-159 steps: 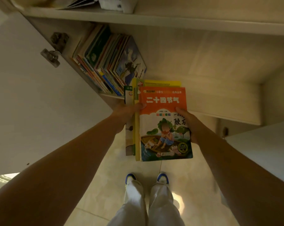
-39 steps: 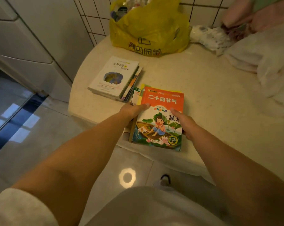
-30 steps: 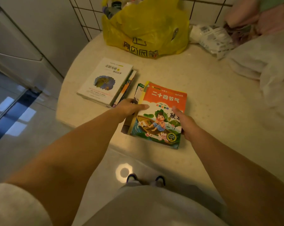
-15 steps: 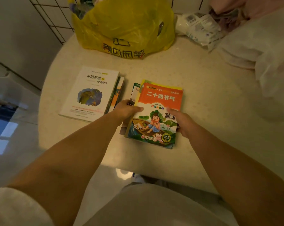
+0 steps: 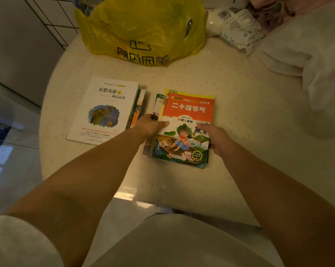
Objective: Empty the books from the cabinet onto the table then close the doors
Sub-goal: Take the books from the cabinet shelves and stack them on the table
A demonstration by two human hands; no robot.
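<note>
My feed is dim and warm, a yellowish cast over everything. The worktop (image 5: 239, 112) is brightest in its middle and falls off into murk at the far right. A pale glare patch sits on its near edge, and cooler bluish reflections shine on the floor (image 5: 1, 157) at the left, perhaps from a window outside my view. The orange book cover (image 5: 187, 120) reads sharp, its print legible. Soft shadows lie under both forearms. Toward the borders the wide lens bends straight lines, the wall tiles at far left curving, and the near sleeve and the white cloth (image 5: 320, 60) smear soft.
</note>
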